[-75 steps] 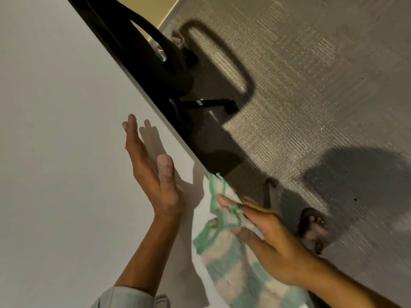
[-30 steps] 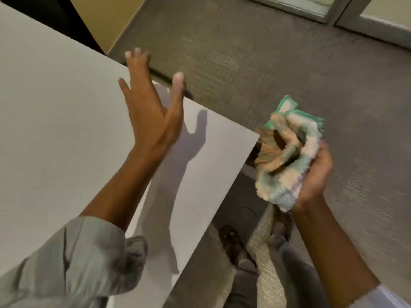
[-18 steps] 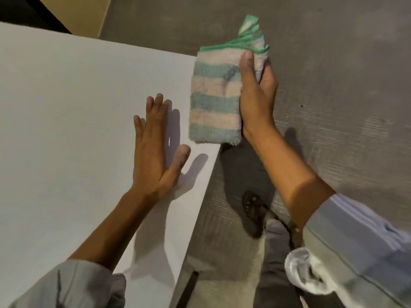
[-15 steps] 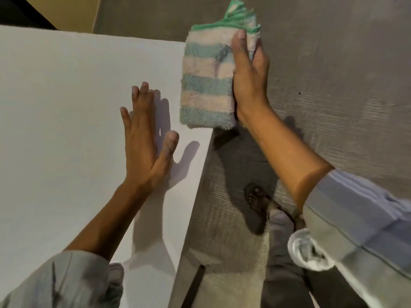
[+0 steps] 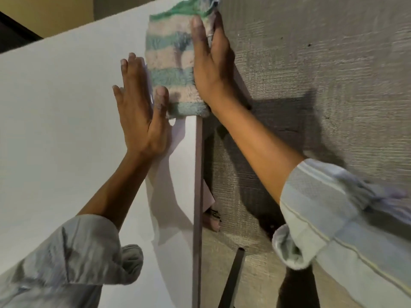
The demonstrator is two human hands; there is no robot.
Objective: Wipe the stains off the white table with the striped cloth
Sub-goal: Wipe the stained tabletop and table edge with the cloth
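We see a cloth striped teal, pink and green on the white surface, grey carpet beside it.

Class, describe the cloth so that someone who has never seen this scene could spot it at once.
Find the white table and follow its right edge to the far corner. There the cloth lies folded, between the left hand and the right hand. Its teal and cream stripes mark it out.

Grey ribbed carpet, yellowish wall, perhaps 1 dark table leg.
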